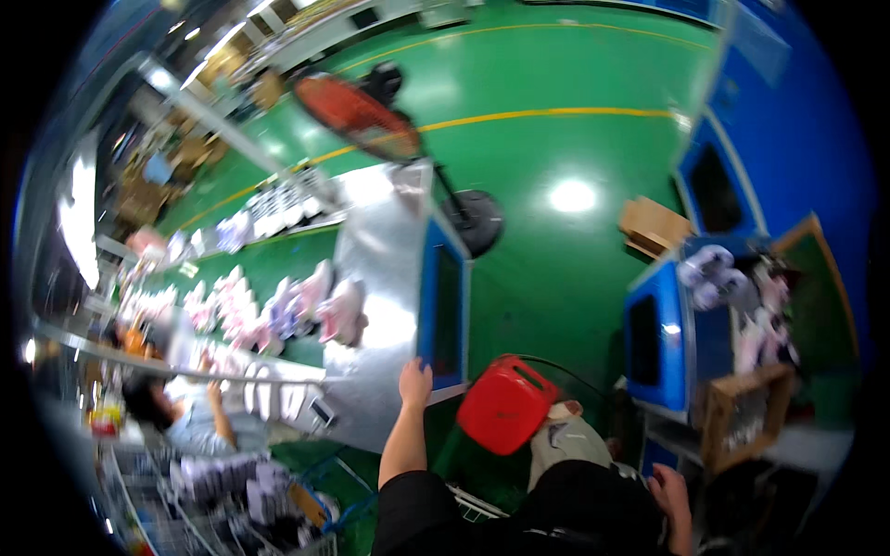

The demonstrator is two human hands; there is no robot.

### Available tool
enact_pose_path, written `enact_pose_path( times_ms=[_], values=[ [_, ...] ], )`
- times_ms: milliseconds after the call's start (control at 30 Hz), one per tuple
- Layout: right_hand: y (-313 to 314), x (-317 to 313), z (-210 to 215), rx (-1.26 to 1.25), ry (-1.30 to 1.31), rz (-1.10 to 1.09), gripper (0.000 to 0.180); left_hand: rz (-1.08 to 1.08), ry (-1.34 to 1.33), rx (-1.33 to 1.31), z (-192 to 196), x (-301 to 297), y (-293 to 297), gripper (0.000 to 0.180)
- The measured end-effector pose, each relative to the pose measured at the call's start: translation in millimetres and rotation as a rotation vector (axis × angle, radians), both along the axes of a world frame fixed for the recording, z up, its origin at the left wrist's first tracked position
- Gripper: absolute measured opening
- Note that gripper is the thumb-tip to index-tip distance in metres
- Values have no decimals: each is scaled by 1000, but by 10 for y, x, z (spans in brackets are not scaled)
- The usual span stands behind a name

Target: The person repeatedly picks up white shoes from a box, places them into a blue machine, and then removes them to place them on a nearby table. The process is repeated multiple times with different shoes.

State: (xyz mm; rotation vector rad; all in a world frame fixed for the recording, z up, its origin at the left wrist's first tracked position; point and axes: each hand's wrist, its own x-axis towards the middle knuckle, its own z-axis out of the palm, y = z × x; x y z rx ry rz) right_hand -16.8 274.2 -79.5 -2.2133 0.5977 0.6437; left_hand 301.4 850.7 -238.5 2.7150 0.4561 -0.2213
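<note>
My left hand is at the corner of a shiny metal conveyor table, beside a blue panel at its end. Its fingers are curled in, and nothing shows in them; whether it touches the edge, I cannot tell. Low on the right, close to my dark clothing, is my right hand, its fingers loosely bent and apart, with no object visible in it. In front of my legs stands a red plastic stool with a slot in its seat. Several pale pink and white shoes stand on the conveyor's green belt.
A floor fan stands beyond the table. On the right are a blue machine with shoe parts on top, a wooden frame and a cardboard box. A co-worker sits at left near a rack of shoes.
</note>
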Motion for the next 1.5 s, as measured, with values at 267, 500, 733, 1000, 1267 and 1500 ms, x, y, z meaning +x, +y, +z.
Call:
enact_pose_path(
  times_ms=[267, 500, 733, 1000, 1267, 1500],
  values=[
    [-582, -1028, -268, -32, 17, -170, 43, -552, 333, -303, -675, -1465, -2636, 38],
    [-1164, -1665, 43, -103, -306, -684, 34, -1109, 315, -398, -181, -1329, -5133, 35],
    [-2089, -1693, 883, -636, -878, -920, 15, -1113, 209, -558, 345, -1105, -7690, 38],
    [-3196, -1500, 1358, -1620, -646, -870, 37, -1115, 333, 13, -138, -826, -9665, 84],
    [-3358, -1127, 1341, -1720, -291, -937, 44, -886, 238, 208, -846, -1048, -10012, 120],
    [-3670, -1178, 1155, -1930, -318, -846, 45, -533, 86, -688, -822, -602, -10247, 95]
  ],
)
